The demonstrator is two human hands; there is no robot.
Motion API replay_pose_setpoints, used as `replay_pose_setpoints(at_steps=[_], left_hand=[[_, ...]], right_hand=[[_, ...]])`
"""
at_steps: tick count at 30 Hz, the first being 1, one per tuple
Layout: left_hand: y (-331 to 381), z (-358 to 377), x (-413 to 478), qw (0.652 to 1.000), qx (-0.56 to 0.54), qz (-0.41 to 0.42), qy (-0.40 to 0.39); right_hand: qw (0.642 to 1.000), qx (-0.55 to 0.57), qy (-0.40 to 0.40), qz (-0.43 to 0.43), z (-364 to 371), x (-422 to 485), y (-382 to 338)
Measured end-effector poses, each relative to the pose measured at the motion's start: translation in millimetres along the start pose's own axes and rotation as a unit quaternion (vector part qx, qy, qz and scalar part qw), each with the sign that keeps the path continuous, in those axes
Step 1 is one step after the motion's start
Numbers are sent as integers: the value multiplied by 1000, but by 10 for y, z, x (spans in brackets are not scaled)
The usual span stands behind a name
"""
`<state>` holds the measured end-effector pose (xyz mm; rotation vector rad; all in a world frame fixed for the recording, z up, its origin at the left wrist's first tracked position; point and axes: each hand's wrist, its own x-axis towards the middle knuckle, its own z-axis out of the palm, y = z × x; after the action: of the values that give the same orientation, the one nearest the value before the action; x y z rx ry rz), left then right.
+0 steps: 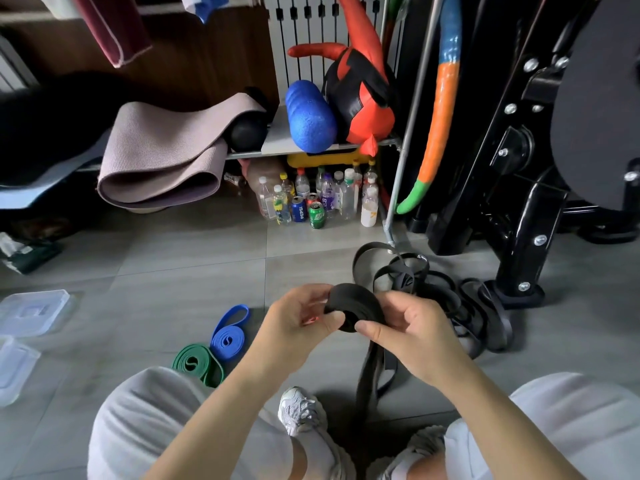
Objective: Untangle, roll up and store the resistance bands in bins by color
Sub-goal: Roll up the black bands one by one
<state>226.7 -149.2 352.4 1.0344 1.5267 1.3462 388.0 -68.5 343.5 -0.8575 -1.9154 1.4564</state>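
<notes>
Both hands hold a partly rolled black band (349, 303) above the floor. My left hand (301, 317) pinches the roll from the left, and my right hand (412, 327) grips it from the right with the thumb underneath. The band's loose tail hangs down between my knees. A tangle of black bands (446, 292) lies on the floor just behind my right hand. A rolled blue band (228, 334) and a rolled green band (197, 363) lie on the tiles left of my left forearm.
Clear plastic bins and a lid (31, 313) sit at the far left on the floor. Bottles and cans (311, 199) stand under a shelf ahead. A black gym machine base (512, 237) stands at the right. Folded mats (162, 157) lie at the left.
</notes>
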Motion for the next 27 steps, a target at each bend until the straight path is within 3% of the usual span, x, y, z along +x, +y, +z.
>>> replay_pose_setpoints(at_steps=[3, 5, 12, 15, 19, 23, 25, 27], left_hand=[[116, -65, 38, 955, 284, 75, -48], [222, -53, 67, 926, 356, 109, -57], [189, -109, 174, 981, 172, 83, 18], [153, -59, 124, 997, -7, 71, 36], [122, 44, 92, 976, -215, 23, 18], [89, 214, 20, 929, -367, -50, 11], [81, 230, 8, 945, -320, -61, 16], [53, 159, 25, 997, -78, 3, 27]], right_hand=[[994, -109, -25, -6, -21, 29, 7], [989, -140, -34, -9, -18, 57, -12], [998, -37, 11, -50, -73, 98, -161], [999, 12, 41, -33, -60, 50, -148], [995, 76, 50, -49, -28, 14, -151], [986, 114, 85, -83, 61, -41, -168], [987, 106, 93, -74, 50, -59, -150], [994, 66, 69, -55, -15, -52, -117]])
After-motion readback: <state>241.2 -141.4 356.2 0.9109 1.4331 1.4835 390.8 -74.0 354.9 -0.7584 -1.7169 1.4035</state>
